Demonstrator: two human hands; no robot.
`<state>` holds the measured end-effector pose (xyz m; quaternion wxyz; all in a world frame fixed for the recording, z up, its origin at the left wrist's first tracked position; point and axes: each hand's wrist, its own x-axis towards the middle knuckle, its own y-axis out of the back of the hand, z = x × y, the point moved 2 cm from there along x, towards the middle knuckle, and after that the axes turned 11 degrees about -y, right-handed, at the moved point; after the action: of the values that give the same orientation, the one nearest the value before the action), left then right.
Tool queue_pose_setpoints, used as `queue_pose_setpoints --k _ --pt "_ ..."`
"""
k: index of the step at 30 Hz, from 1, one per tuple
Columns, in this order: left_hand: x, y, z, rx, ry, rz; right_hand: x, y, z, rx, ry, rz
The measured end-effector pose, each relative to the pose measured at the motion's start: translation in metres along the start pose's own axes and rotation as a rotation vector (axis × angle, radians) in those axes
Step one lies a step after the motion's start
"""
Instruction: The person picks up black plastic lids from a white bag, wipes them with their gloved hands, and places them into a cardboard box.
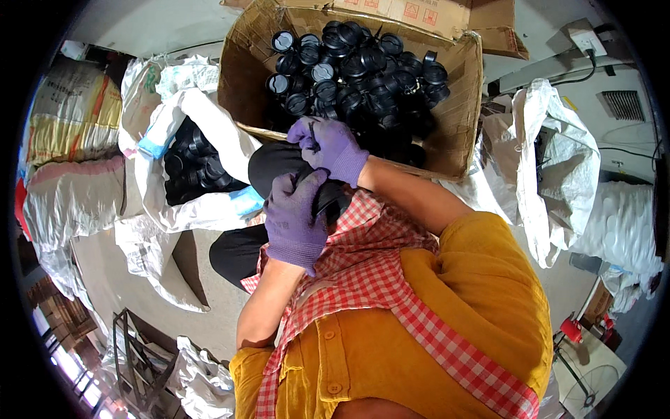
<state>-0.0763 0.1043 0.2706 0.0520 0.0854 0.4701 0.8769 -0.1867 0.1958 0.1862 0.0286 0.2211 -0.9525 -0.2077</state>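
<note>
My left hand (296, 216), in a purple glove, is closed over my lap. Its fingers curl around a shiny black plastic piece (331, 201) that looks like one of the lids, mostly hidden by the glove. My right hand (331, 146), gloved the same way, is closed just above it, by the near edge of the cardboard box. A thin dark bit shows at its fingertips, too small to name. In the cardboard box (457, 115) lies a heap of round black plastic lids (363, 63), some with grey discs in them.
On the left, an open white woven sack (150, 188) holds more black pieces (199, 164). Another open white sack (555, 202) stands at right. Stacked full sacks (73, 195) rise at far left. A metal frame (132, 356) stands at lower left, a cabled white box (585, 38) at upper right.
</note>
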Motion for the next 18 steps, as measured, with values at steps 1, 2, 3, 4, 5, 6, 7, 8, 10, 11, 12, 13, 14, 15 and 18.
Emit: queue_pose_setpoints --k 1,2,3,4,5,6,7,8,10,11,12,13,14,15,18 --pt "-0.001 0.002 0.001 0.016 0.034 -0.011 0.0 0.0 -0.003 -0.024 0.006 -0.007" --pt "-0.004 0.005 0.006 0.033 0.07 -0.021 0.0 -0.002 -0.005 -0.049 0.013 -0.018" --pt "-0.01 0.009 0.011 0.049 0.11 -0.029 0.008 0.0 0.015 -0.217 0.101 0.179" --pt "-0.02 0.016 0.019 0.015 -0.079 0.066 0.022 0.011 0.05 -0.384 0.181 0.388" --pt "-0.031 0.015 0.021 0.012 -0.141 0.147 0.037 0.035 0.09 -0.49 0.025 0.259" --pt "-0.037 0.015 0.019 0.022 -0.204 0.242 0.045 0.053 0.114 -0.634 -0.266 0.186" --pt "-0.03 0.029 0.016 0.054 -0.21 0.31 0.045 0.069 0.152 -0.611 -0.335 0.185" --pt "-0.029 0.044 0.008 0.072 -0.202 0.364 0.037 0.08 0.155 -0.541 -0.552 0.089" --pt "-0.033 0.068 -0.028 0.117 -0.052 0.5 0.031 0.087 0.218 -0.624 -0.701 -0.006" --pt "-0.034 0.083 -0.044 0.248 0.013 0.512 0.023 0.081 0.223 -0.614 -0.72 -0.065" --pt "-0.031 0.095 -0.059 0.377 0.071 0.523 0.014 0.079 0.229 -0.606 -0.745 -0.116" --pt "-0.034 0.096 -0.078 0.44 0.143 0.513 0.006 0.074 0.249 -0.64 -0.74 -0.21" --pt "-0.038 0.09 -0.093 0.504 0.207 0.498 -0.003 0.065 0.274 -0.702 -0.706 -0.328" --pt "-0.045 0.085 -0.098 0.358 0.276 0.457 -0.008 0.052 0.301 -0.78 -0.634 -0.443" --pt "-0.038 0.058 -0.084 0.094 0.085 0.341 -0.032 0.03 0.334 -0.838 -0.56 -0.54"
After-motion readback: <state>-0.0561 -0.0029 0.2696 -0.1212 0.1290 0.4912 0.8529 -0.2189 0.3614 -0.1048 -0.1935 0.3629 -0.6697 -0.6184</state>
